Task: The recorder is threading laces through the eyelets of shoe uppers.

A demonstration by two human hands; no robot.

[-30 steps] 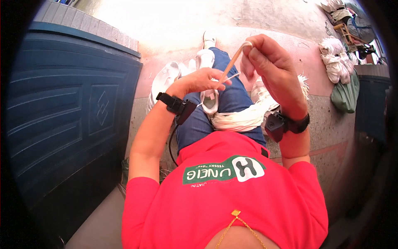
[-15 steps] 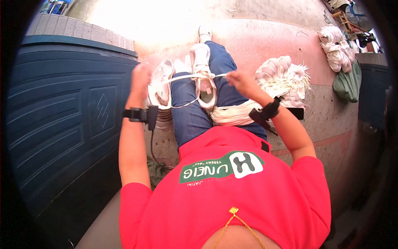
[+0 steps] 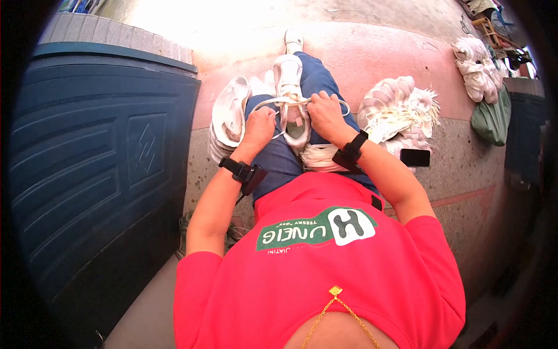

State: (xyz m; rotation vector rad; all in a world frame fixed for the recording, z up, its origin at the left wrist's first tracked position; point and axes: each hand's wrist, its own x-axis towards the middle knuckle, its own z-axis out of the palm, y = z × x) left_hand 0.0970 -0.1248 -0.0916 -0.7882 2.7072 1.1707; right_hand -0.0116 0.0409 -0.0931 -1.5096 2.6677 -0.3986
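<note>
A white shoe (image 3: 296, 132) rests on my thighs, its toe pointing away from me and its opening toward me. Across its front a white shoelace (image 3: 280, 100) runs to both sides. My left hand (image 3: 260, 127) is closed on the lace just left of the shoe, and a curve of lace arches above the fingers. On the other side my right hand (image 3: 326, 116) grips the lace close to the shoe, with a loop sticking out past the knuckles. A bundle of loose cream laces (image 3: 323, 158) lies on my lap, partly hidden under my right wrist.
Stacked white shoes (image 3: 228, 116) stand beside my left leg. To the right lie a heap of shoes with laces (image 3: 395, 107) and a black phone (image 3: 415, 157). Farther right are bundled shoes (image 3: 478, 70) and a green bag (image 3: 493, 119). A dark blue panelled door (image 3: 110, 134) borders the left.
Both hands were spread wide with the lace stretched straight between them. They have come inward toward the shoe, and the lace now hangs in slack curves.
</note>
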